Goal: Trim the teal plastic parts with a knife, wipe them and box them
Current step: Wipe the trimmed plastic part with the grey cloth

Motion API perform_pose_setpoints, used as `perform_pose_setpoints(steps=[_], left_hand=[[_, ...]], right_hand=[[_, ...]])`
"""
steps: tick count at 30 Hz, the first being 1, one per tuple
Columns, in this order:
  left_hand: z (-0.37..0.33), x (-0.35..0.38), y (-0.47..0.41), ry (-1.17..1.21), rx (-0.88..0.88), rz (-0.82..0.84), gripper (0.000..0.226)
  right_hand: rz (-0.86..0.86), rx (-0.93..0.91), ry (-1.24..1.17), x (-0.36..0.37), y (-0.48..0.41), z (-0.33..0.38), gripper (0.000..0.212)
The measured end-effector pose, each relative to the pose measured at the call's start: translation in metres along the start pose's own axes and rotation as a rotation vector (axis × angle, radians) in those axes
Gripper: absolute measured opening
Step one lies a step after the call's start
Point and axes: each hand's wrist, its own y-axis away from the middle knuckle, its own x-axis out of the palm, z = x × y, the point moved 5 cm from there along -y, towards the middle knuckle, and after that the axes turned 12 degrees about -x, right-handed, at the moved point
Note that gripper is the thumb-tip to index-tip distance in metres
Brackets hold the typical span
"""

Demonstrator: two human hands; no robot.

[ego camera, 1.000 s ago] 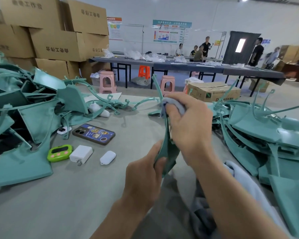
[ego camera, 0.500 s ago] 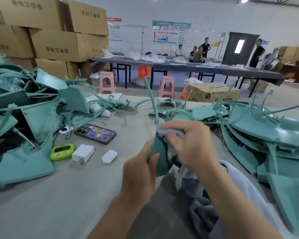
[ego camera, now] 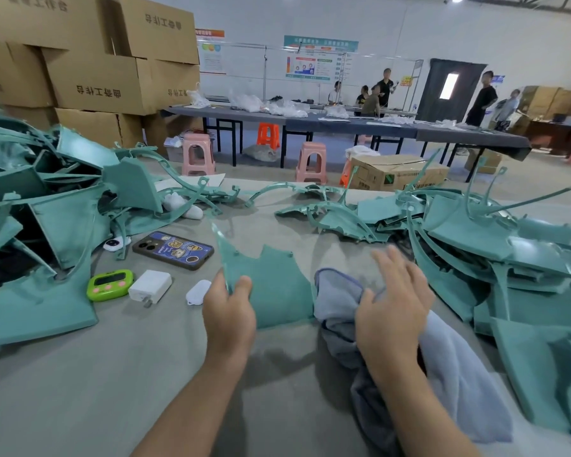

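Observation:
My left hand [ego camera: 229, 313] pinches the near left edge of a flat teal plastic part [ego camera: 276, 286], which faces me broadside above the grey table [ego camera: 96, 390]. My right hand [ego camera: 393, 301] hovers with spread fingers over a pale blue-grey cloth [ego camera: 340, 298]; the thumb touches the cloth, and the fingers are blurred. The cloth runs down under my right forearm toward the near right. A heap of teal parts [ego camera: 47, 206] lies at the left and another heap of teal parts [ego camera: 508, 258] at the right. No knife is visible.
On the table left of my hands lie a phone [ego camera: 173, 249], a green timer [ego camera: 110, 285], a white charger [ego camera: 149, 285] and a small white case [ego camera: 197, 291]. Cardboard boxes [ego camera: 96, 77] are stacked at the back left, a carton [ego camera: 396, 173] beyond the far edge.
The part has turned from edge-on to broadside. My right hand has come off the part and moved right, its fingers opening over the cloth, which has dropped to the table.

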Motion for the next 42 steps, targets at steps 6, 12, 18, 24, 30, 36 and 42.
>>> perform_pose_setpoints(steps=[6, 12, 18, 24, 30, 36, 42], left_hand=[[0.007, -0.011, -0.013, 0.026, -0.117, -0.090, 0.017], [0.006, -0.032, -0.026, 0.162, -0.232, -0.226, 0.021], [-0.004, -0.014, -0.010, -0.092, 0.069, -0.084, 0.037], [-0.011, 0.006, 0.009, -0.132, 0.207, 0.072, 0.049], [0.001, 0.021, 0.012, 0.078, -0.075, 0.313, 0.030], [-0.002, 0.023, 0.016, 0.304, -0.238, 0.650, 0.018], [0.016, 0.017, 0.008, 0.324, -0.375, 0.542, 0.018]], right_hand=[[0.166, -0.369, -0.420, 0.011, 0.019, 0.055, 0.045], [0.596, -0.136, -0.109, 0.041, 0.026, 0.032, 0.056], [0.420, 0.042, -0.623, 0.030, 0.020, 0.033, 0.031], [0.602, 0.423, -1.032, 0.052, 0.039, 0.027, 0.022], [0.393, 0.568, -0.931, 0.053, 0.037, 0.012, 0.028], [0.384, 0.678, -1.023, 0.046, 0.037, 0.004, 0.038], [0.737, 0.516, -1.262, 0.044, 0.046, 0.017, 0.036]])
